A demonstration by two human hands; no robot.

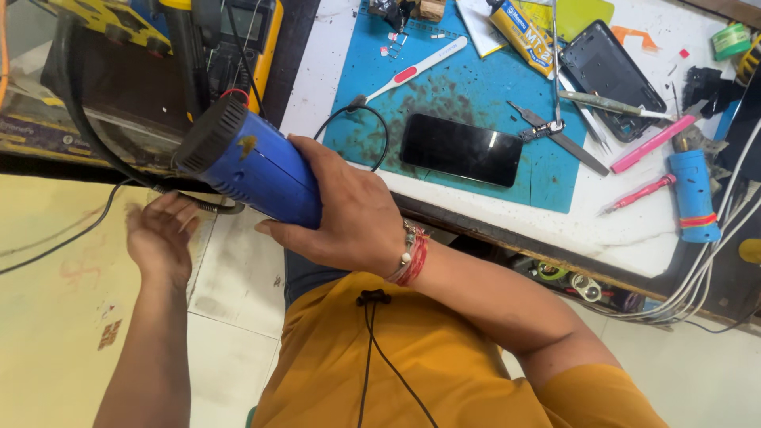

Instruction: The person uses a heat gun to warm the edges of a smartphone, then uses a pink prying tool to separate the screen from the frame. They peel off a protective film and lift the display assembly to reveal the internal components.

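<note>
Right hand point(349, 218) clamped, fingers wrapped round blue heat gun point(254, 166) held off the tabletop point(618, 226) edge, left hand point(162, 234) open with fingers apart just below its cord point(87, 119); risks snagging that cord, scorching nearby skin.

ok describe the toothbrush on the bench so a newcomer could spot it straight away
Start at the blue work mat on the white bench top. Above the dark phone lying face up there, the toothbrush lies slanting along the mat's upper part. It is the only white tool there, with a red grip patch.
</note>
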